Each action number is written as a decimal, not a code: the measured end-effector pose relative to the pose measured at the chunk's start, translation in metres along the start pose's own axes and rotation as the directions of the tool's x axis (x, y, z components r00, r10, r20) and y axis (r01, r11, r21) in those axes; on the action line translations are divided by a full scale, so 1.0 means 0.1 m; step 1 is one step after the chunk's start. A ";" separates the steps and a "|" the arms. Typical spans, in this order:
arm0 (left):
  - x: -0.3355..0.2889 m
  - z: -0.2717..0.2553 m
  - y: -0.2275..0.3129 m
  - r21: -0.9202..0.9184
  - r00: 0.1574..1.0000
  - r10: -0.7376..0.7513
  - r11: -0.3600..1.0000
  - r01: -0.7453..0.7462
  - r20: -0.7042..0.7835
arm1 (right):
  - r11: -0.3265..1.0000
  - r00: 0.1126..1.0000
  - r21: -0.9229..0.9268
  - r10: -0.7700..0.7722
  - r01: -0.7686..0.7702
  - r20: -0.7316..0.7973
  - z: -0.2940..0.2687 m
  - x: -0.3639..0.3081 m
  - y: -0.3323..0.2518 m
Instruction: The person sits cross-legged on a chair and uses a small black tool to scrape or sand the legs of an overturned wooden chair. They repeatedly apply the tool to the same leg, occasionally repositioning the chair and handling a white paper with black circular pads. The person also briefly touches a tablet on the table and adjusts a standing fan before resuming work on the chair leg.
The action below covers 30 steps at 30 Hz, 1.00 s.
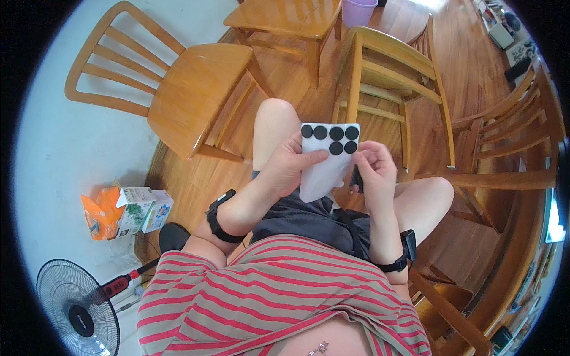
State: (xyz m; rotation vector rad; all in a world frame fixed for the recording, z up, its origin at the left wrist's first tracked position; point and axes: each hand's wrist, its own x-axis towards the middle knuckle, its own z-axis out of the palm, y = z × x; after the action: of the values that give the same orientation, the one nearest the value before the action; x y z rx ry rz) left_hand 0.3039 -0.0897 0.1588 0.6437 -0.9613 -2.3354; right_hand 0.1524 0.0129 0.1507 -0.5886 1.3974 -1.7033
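Observation:
A white backing sheet (320, 178) with several round black stick-on pads (336, 133) is held above my lap. The pads sit in its far part; the near part is bare and its lower edge curls. My left hand (292, 166) grips the sheet's left side, thumb lying on top beside the pads. At the right edge, close to the lower pads, my right hand (378, 169) has its thumb and forefinger pinched together. What is between those fingertips is too small to tell. A dark object (357, 180) shows partly below the right fingers.
Wooden chairs stand ahead, one at the left (196, 83) and one lying or tilted (389, 77) beyond my knees. A purple bin (358, 12) is at the back. On the left are a fan (80, 314), an orange packet (102, 210) and cartons (135, 207). A wooden table edge (525, 261) curves along the right.

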 end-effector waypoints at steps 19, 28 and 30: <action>-0.18 0.48 0.14 0.381 0.967 0.256 0.896 -0.230 -0.019 | 0.742 0.865 -0.465 -0.486 0.483 0.124 0.10 -0.29 -0.28; -0.18 0.46 0.16 0.568 0.960 0.280 0.789 -0.236 0.010 | 0.864 0.930 -0.342 -0.343 0.369 0.135 0.10 -0.32 -0.33; -0.17 0.47 0.15 0.516 0.963 0.268 0.826 -0.226 -0.007 | 0.952 0.974 -0.215 -0.200 0.219 0.107 0.09 -0.33 -0.34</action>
State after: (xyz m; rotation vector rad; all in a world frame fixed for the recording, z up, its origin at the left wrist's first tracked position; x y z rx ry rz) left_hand 0.2926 -0.0650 0.2038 0.7519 -1.5508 -1.8105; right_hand 0.1669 0.0357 0.1898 -0.9552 1.5234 -1.6712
